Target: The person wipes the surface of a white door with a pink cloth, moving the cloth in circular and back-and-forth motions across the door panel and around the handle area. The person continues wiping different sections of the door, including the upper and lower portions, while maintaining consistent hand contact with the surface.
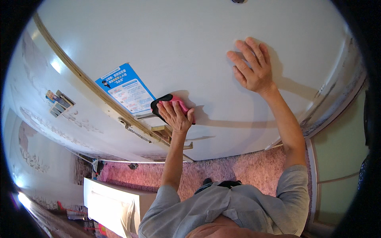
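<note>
My left hand (176, 116) presses a folded pink and black cloth (182, 101) against a white door (193, 59). The fingers lie over the cloth, whose black edge overlaps the lower right corner of a blue and white printed poster (129, 92). Higher up and to the right, my right hand (253, 70) is spread against the door with nothing in it. Just below my left wrist a metal lever handle (188, 146) sticks out, partly hidden by the forearm.
A door chain (138, 134) hangs by the door's left edge. On the peeling wall (35, 98) is a small holder with cards (59, 103). Pink carpet (253, 166) covers the floor. A white-topped cabinet (110, 202) stands lower left, and a greenish panel (336, 148) is at right.
</note>
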Available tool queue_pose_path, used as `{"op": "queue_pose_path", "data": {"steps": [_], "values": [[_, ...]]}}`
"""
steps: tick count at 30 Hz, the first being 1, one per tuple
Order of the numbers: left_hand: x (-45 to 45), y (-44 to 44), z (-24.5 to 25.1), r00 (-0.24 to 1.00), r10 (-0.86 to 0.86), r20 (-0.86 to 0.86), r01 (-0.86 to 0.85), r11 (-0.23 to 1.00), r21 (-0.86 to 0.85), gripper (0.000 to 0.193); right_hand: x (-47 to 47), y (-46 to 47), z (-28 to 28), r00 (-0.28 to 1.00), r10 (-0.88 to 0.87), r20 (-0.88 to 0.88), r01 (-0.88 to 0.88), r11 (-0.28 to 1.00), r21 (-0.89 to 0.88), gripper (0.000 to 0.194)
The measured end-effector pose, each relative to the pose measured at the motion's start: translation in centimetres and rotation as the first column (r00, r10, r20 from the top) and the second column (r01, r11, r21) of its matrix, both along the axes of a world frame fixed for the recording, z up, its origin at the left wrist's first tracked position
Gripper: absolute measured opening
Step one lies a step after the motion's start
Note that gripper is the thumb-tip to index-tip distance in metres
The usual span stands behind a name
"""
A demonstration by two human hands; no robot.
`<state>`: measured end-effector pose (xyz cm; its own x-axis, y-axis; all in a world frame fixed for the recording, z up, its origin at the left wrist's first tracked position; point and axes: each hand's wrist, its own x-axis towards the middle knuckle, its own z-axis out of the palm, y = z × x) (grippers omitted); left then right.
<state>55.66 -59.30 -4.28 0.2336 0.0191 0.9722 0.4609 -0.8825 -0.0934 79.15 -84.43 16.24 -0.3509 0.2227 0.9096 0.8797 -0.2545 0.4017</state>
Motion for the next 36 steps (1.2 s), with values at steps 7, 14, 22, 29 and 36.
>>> {"op": "queue_pose_path", "data": {"steps": [7, 14, 22, 29, 36], "values": [[1.9, -3.2, 16.6, 0.991, 0.000, 0.132, 0.012, 0.996, -0.087, 0.090, -0.3, -0.1, -0.3, 0.999, -0.047, 0.003, 0.047, 0.998, 0.041, 0.048], [5.5, -7.0, 22.8, 0.999, -0.033, 0.034, 0.032, 0.999, 0.009, 0.087, 0.0, -0.2, -0.3, 1.000, 0.014, -0.017, -0.013, 1.000, 0.011, 0.048], [4.5, -5.6, 5.8, 0.990, -0.033, -0.140, 0.048, 0.993, 0.106, 0.074, 0.0, -0.5, -0.1, 1.000, -0.023, 0.010, 0.023, 1.000, -0.003, 0.045], [1.6, -2.3, 12.9, 0.999, -0.012, 0.042, 0.011, 1.000, 0.018, 0.088, 0.0, -0.6, -0.5, 0.999, -0.030, -0.017, 0.030, 0.999, 0.011, 0.043], [4.7, -6.6, 25.0, 0.998, -0.025, 0.062, 0.025, 1.000, 0.001, 0.093, -0.3, -0.4, -0.4, 1.000, -0.015, -0.011, 0.016, 1.000, 0.021, 0.042]]}}
